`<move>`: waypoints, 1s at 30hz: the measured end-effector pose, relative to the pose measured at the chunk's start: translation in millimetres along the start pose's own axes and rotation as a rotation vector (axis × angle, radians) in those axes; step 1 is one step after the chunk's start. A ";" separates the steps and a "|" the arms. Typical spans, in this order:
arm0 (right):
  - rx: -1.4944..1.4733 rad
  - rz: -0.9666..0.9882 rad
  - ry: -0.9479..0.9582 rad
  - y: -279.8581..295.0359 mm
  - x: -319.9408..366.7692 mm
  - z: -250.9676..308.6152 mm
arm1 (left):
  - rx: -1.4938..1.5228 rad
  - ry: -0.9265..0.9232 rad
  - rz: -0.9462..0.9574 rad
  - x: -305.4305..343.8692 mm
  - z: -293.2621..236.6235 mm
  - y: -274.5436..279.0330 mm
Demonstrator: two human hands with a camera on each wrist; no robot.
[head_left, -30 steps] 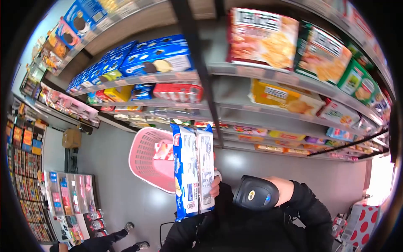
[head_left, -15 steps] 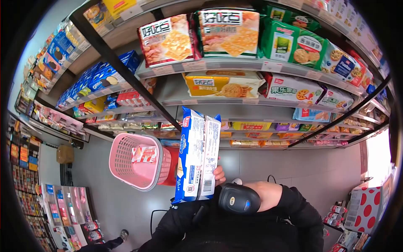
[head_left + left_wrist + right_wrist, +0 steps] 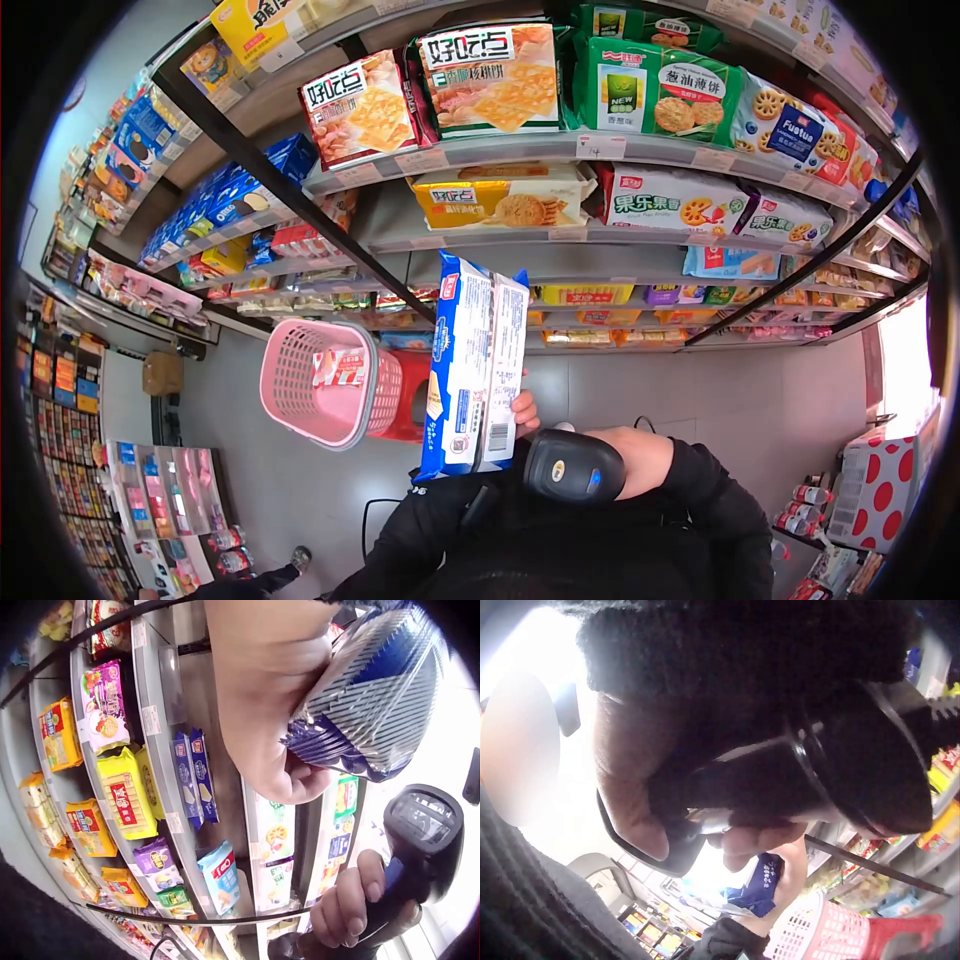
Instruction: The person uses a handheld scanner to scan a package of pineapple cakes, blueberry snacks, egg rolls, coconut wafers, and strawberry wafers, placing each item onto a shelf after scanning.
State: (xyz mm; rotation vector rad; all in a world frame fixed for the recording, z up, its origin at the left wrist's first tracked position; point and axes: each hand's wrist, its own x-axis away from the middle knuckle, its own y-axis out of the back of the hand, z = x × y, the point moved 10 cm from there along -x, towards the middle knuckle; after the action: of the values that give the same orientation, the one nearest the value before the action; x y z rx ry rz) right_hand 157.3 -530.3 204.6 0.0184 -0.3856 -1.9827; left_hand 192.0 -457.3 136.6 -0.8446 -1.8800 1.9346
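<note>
A blue and white biscuit package stands upright before the body in the head view, its printed back and barcode showing. My left hand grips its right side; the left wrist view shows this hand curled at the crinkled end of the package. My right hand wraps the handle of a black barcode scanner. In the head view the scanner is just right of the package and hides most of the right hand. The right wrist view shows fingers round the dark scanner body.
Shelves of packaged biscuits run across the front. A pink basket with a red and white packet inside stands at the left, beside a red object. A polka-dot box is at the lower right.
The head view has swung right, so the shelves and basket lie further left than a second ago. Both hands keep their holds, and the package is slightly more upright.
</note>
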 end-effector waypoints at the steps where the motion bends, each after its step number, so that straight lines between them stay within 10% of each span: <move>1: -0.014 -0.061 0.031 8.0 2.0 6.3 | -0.037 -0.007 -0.021 0.3 -1.2 2.5; 8: -0.282 -0.416 0.107 51.5 32.4 -11.0 | -0.349 -0.128 -0.665 23.9 -17.3 39.7; 18: -0.934 -0.988 -0.098 61.1 86.5 -138.0 | -0.262 -0.030 -0.820 -12.7 6.3 92.3; 30: -0.315 -1.387 -0.102 162.6 60.0 -178.4 | -0.349 -0.081 -0.797 -132.2 -27.0 161.2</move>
State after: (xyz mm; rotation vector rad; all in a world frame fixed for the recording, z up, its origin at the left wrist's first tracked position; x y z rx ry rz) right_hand 307.6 -692.1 90.1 -0.0239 -0.0756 -3.4071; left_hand 339.4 -529.3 5.1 -0.0366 -2.1722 1.1850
